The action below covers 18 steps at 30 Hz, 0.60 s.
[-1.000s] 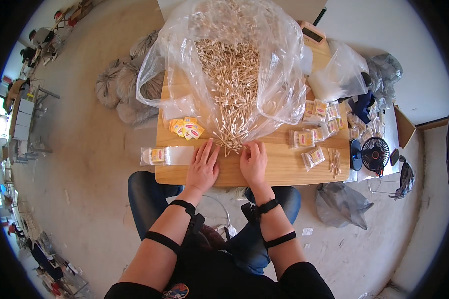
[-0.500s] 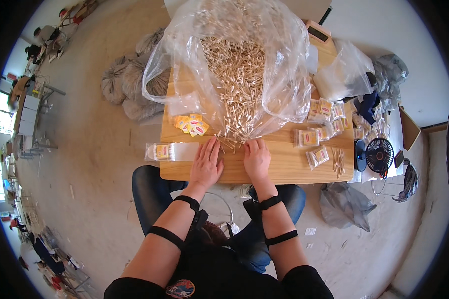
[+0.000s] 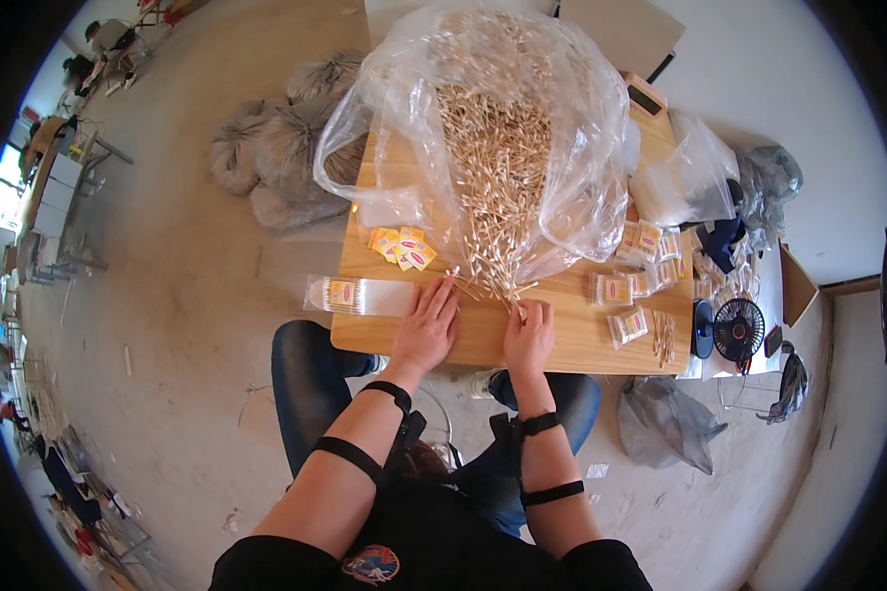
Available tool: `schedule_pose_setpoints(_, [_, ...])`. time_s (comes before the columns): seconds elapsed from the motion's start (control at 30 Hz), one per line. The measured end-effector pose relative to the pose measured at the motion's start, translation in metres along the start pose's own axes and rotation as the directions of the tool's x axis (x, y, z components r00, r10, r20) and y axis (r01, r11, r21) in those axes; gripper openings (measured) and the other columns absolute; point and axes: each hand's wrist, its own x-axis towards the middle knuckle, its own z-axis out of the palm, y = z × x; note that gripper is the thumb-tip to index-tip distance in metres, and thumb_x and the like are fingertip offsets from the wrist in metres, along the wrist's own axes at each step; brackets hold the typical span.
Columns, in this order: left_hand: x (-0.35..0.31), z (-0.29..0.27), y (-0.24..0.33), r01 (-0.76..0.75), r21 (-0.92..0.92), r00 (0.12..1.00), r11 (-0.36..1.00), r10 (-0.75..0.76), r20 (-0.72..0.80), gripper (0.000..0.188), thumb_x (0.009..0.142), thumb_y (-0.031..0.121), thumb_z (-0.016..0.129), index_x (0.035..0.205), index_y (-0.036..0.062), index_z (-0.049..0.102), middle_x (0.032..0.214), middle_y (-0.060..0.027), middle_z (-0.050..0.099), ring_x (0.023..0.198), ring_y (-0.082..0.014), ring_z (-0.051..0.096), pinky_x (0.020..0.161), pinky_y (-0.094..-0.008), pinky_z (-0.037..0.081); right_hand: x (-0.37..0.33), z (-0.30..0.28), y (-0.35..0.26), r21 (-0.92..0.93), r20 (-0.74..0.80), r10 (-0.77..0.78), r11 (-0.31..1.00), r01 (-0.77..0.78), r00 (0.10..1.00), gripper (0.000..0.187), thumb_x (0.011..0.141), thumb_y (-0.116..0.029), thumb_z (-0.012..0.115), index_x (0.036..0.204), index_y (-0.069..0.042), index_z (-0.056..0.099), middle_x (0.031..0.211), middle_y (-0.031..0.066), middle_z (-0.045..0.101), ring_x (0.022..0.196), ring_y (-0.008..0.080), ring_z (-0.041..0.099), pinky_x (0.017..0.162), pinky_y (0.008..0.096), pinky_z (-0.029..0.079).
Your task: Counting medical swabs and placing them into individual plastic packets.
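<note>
Wooden table (image 3: pixel 481 347); right hand (image 3: pixel 529 337) touches cotton swabs (image 3: pixel 501 187).

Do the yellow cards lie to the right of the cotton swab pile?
No, the yellow cards lie to the left of the cotton swab pile.

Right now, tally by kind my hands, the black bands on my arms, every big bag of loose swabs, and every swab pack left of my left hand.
Left hand and right hand: 2
Black arm bands: 4
Big clear bag of loose swabs: 1
Swab pack: 1
Total: 8
</note>
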Motion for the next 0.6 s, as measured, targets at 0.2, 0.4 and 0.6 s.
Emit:
schedule_pose_setpoints(0.2, [-0.007,0.018,-0.014,0.017,-0.101,0.999,0.995,-0.021,-0.034,0.046,0.086,0.019,0.06,0.129,0.0034,0.053,0.143,-0.0151,0.045,0.135,-0.0309,0.041,0.114,-0.0475,0.029,-0.005,0.02,-0.06,0.045,0.317,-0.242,0.97,0.24,0.917,0.028,0.085,-0.01,0.061,0.113,-0.005,0.063,0.096,0.0132,0.06,0.091,0.0337,0.059,0.076,0.0442,0.051])
schedule_pose_setpoints(0.4, [-0.011,0.015,-0.012,0.044,-0.239,0.987,0.97,-0.079,-0.139,0.045,0.084,0.02,0.06,0.125,0.0022,0.056,0.132,-0.0173,0.052,0.124,-0.0341,0.049,0.105,-0.0443,0.04,-0.009,0.037,-0.058,0.067,0.247,-0.243,0.97,0.233,0.938,0.012,0.082,-0.007,0.06,0.093,-0.003,0.063,0.095,0.0166,0.058,0.091,0.0368,0.055,0.08,0.0464,0.047])
schedule_pose_setpoints(0.6, [-0.019,0.017,-0.01,-0.001,-0.142,0.994,0.99,-0.015,-0.107,0.036,0.085,0.017,0.057,0.117,0.0003,0.059,0.126,-0.0153,0.054,0.117,-0.032,0.052,0.101,-0.0406,0.043,-0.014,0.031,-0.046,0.025,0.256,-0.272,0.961,0.275,0.928,0.008,0.081,-0.006,0.061,0.088,-0.003,0.06,0.09,0.0169,0.057,0.089,0.0373,0.055,0.078,0.0469,0.046])
